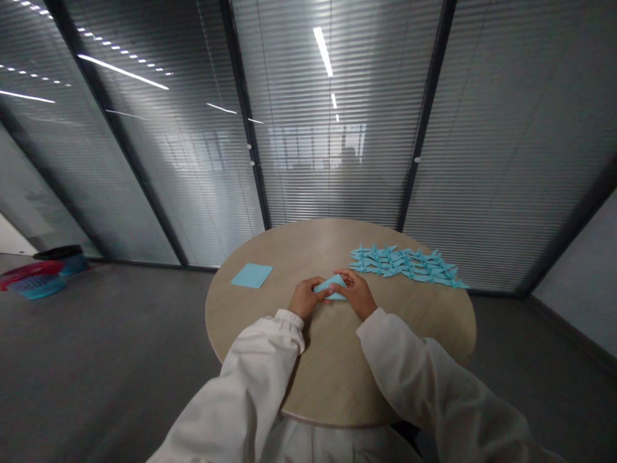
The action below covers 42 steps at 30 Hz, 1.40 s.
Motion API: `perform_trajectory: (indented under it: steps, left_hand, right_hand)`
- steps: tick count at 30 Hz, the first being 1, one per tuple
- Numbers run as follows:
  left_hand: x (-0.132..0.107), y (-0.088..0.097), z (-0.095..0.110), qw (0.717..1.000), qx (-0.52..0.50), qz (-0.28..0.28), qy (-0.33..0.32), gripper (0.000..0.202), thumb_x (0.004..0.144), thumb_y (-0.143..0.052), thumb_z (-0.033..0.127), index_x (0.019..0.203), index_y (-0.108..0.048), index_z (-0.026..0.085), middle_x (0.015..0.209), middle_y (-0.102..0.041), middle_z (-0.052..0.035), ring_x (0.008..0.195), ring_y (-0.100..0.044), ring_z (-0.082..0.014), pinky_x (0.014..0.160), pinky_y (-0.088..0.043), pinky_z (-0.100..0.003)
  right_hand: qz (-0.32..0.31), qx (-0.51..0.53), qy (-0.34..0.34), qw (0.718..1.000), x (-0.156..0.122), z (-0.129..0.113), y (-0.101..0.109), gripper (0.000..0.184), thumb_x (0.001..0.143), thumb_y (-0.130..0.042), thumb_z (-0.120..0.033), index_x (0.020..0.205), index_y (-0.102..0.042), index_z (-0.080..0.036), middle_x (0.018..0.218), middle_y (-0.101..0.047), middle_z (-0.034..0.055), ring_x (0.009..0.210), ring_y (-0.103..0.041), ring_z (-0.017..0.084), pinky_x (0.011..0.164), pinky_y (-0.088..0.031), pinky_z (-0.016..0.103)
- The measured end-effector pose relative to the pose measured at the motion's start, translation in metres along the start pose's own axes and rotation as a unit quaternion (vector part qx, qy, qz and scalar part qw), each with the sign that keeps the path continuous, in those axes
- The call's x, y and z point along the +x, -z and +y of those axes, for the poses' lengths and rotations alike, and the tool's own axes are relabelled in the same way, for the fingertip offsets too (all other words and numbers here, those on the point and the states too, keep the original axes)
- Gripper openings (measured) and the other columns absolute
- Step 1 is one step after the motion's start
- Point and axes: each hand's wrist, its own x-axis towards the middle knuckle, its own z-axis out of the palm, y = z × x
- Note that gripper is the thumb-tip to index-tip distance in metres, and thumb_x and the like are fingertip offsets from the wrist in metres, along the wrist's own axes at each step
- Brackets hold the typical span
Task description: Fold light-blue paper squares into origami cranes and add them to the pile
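A light-blue piece of origami paper [337, 281], folded into a small pointed shape, is held between both hands just over the table. My left hand [307, 297] grips its left side, with the thumb along the near edge. On the right side, my right hand [357, 294] pinches it, fingers curled around the far edge and thumb in front. Parts of the paper are hidden behind the fingers. Rows of folded blue paper cranes [402, 262] stand on the table to the right of my hands. Flat blue paper squares [252, 275] lie to the left.
The round wooden table [337, 373] has its curved near edge close to my body. Glass panels with blinds [332, 173] rise behind it. Far left on the floor are a blue basket with a red rim [38, 283] and a bin with a black liner [67, 257].
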Motion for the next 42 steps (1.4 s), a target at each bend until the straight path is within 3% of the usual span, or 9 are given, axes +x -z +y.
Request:
perform_trajectory:
  steps: [3, 5, 14, 42]
  left_hand:
    - [0.0012, 0.0015, -0.0024, 1.0, 0.029, 0.004, 0.008, 0.038, 0.055, -0.076, 0.045, 0.071, -0.066, 0.012, 0.062, -0.06, 0.0003, 0.054, -0.056, -0.0118, 0.053, -0.048, -0.022]
    - [0.0017, 0.0023, -0.0027, 0.999, 0.049, 0.007, 0.014, 0.038, 0.057, -0.075, 0.046, 0.071, -0.065, 0.012, 0.06, -0.059, 0.0006, 0.051, -0.056, -0.0116, 0.05, -0.045, -0.021]
    - [0.0015, 0.0026, -0.0014, 0.994, 0.099, 0.028, 0.026, 0.04, 0.059, -0.071, 0.051, 0.066, -0.063, 0.013, 0.051, -0.055, 0.0019, 0.047, -0.057, -0.0124, 0.044, -0.035, -0.019]
    - [-0.0049, 0.0018, 0.005, 0.989, 0.15, 0.007, 0.008, 0.04, 0.066, -0.065, 0.052, 0.065, -0.063, 0.013, 0.047, -0.055, 0.0026, 0.044, -0.056, -0.0119, 0.045, -0.033, -0.019]
  right_hand:
    - [-0.004, 0.038, -0.036, 0.999, 0.0007, -0.0021, 0.0014, 0.033, 0.062, -0.07, -0.045, 0.075, -0.066, -0.015, 0.069, -0.067, 0.0029, 0.064, -0.061, 0.017, 0.061, -0.049, 0.029]
    - [0.019, 0.041, -0.044, 0.998, 0.0007, -0.0031, 0.0021, 0.033, 0.058, -0.073, -0.045, 0.071, -0.067, -0.015, 0.066, -0.067, 0.0027, 0.061, -0.06, 0.016, 0.058, -0.048, 0.028]
    - [0.042, 0.072, -0.08, 0.993, -0.0002, -0.003, 0.0004, 0.034, 0.055, -0.075, -0.042, 0.073, -0.068, -0.014, 0.064, -0.066, 0.0013, 0.059, -0.059, 0.015, 0.059, -0.045, 0.027]
    - [0.052, 0.079, -0.098, 0.991, -0.0007, 0.0004, -0.0012, 0.036, 0.053, -0.076, -0.045, 0.072, -0.069, -0.015, 0.066, -0.067, 0.0034, 0.061, -0.059, 0.017, 0.058, -0.046, 0.027]
